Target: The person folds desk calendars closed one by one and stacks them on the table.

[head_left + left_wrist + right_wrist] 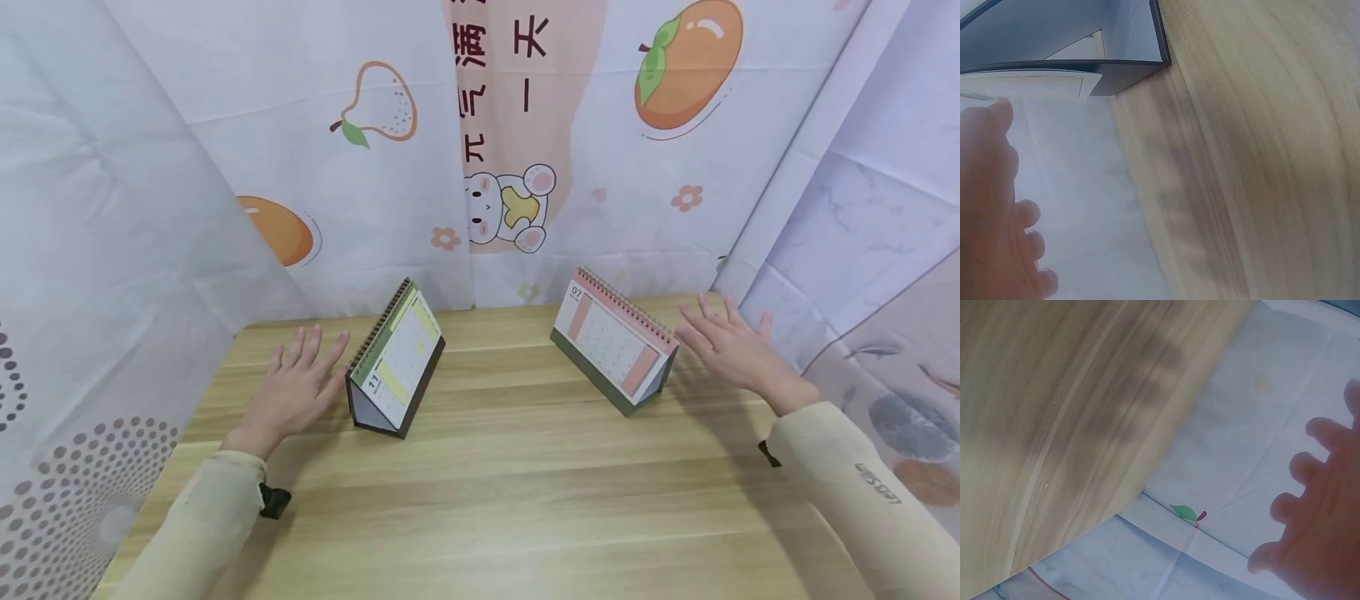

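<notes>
Two spiral-bound desk calendars stand upright like tents on the wooden table. The left calendar [405,354], green and yellow, reads 11 and has a dark base. My left hand [292,392] is just left of it, fingers extended and spread. In the left wrist view, the thumb of the left hand [991,206] overlaps the edge of the calendar's pages [1072,85]. The right calendar [611,342], pink with a dark green base, reads 07. To its right is my right hand [738,350], holding nothing, its fingers apart; the right wrist view shows the same hand [1322,525] over the table's edge.
The wooden table [480,500] reaches back to a white curtain [300,150] printed with fruit, a cartoon animal and characters. More patterned cloth hangs on the left [90,250] and on the right [885,208]. Both hands cast shadows on the tabletop.
</notes>
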Tool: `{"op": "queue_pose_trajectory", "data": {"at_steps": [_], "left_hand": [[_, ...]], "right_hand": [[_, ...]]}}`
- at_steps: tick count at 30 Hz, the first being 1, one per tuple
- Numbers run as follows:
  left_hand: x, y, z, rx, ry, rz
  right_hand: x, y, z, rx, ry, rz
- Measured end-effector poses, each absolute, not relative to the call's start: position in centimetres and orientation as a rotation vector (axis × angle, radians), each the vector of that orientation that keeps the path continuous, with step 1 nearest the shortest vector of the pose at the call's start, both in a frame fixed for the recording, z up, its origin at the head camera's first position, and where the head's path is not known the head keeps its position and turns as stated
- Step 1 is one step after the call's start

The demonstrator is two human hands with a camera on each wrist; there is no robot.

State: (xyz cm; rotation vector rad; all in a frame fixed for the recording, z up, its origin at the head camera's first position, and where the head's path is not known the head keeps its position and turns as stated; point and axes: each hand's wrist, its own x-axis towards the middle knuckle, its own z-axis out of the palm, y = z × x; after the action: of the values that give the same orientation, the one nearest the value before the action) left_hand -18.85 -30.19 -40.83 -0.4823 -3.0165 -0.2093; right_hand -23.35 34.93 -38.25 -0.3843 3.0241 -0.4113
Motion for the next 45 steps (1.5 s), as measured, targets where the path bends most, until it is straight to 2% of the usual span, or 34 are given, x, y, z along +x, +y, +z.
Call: {"op": "queue_pose_trajectory", "data": {"at_steps": [13,26,45], "left_hand": [[-18.1,-29.8,-38.5,-0.464,-3.028,-0.247],[-18.9,-29.1,-35.4,-0.485,-3.019,-0.237],[-20.7,-22.8,-31.3,-0.674,-3.010,-0.260]], "right_hand": [[-22.9,34.8,-36.6,-0.378,3.030,-0.412],[-22.8,33.8,-34.3,-0.391,3.017,-0.466],[-22.0,32.4,-32.3,-0.496,3.038,-0.654]]}}
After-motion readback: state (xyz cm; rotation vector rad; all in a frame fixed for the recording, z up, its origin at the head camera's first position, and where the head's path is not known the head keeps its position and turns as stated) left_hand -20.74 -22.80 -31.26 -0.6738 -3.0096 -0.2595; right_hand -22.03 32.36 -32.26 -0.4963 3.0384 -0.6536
